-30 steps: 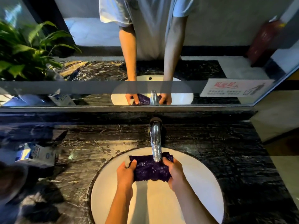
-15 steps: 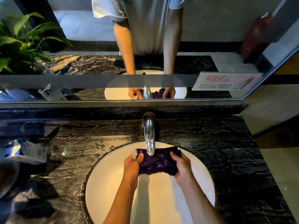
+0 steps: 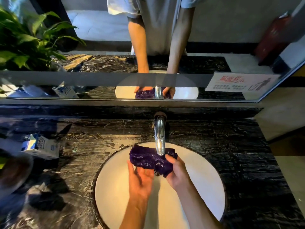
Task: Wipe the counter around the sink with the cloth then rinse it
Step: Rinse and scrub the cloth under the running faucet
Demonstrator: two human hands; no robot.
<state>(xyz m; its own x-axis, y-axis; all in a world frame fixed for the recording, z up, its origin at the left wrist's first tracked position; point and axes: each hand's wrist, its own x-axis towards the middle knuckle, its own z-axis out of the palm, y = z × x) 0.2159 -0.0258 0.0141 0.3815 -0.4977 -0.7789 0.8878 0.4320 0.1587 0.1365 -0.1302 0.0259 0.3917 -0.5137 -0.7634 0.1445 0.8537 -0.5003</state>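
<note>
Right hand (image 3: 177, 171) pinches the soaked purple cloth (image 3: 149, 160) under the faucet (image 3: 159, 138) over the sink (image 3: 206, 187), left hand (image 3: 140, 177) spread beneath; I judge it limp, heavy, slippery, best gripped bunched.

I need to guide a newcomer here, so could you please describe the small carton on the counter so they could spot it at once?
Start at the round white sink set in the dark marble counter and look left. The carton lies on its side near the left edge, the only blue-and-white boxy thing there.
</note>
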